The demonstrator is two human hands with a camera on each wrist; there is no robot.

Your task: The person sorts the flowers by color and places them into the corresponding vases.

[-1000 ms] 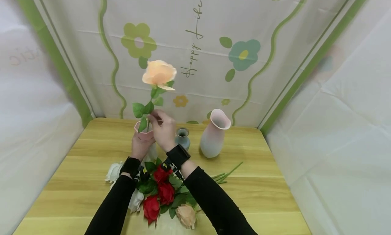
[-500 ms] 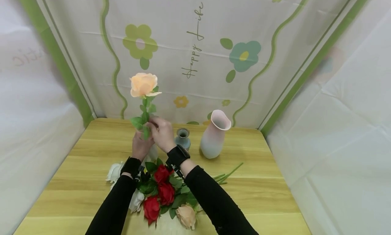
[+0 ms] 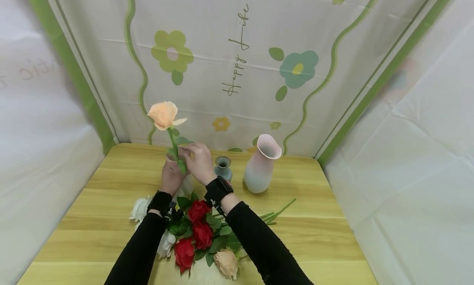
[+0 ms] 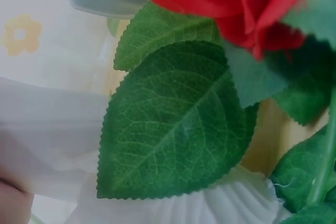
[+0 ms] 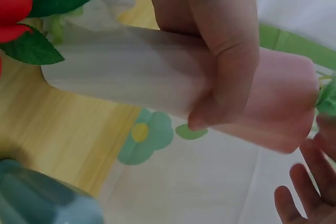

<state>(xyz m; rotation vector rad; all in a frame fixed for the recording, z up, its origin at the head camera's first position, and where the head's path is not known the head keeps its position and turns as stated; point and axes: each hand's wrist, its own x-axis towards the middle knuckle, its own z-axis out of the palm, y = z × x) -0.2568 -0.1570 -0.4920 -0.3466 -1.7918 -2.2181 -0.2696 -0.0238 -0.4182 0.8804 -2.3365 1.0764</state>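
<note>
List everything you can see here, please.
Held vase: 1, pink and white, left
Raised rose: 1, peach, left
Small vase: 1, bluish, centre
Tall vase: 1, pink-grey, right
Red roses: 3, red, front
Lying rose: 1, peach, front
White roses: 2+, white, left
Leaves: many, green, front
Table: 1, wooden, beneath
Cloth: count unclear, white, surrounding
Wristbands: 2, black, wrists
Sleeves: 2, black, arms
Left hand: 1, gripping held vase
Right hand: 1, at raised rose

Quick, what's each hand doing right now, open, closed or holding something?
Left hand: holding, curled round a pink-and-white vase.
Right hand: holding, pinching the peach rose low down, near the vase's mouth.
</note>
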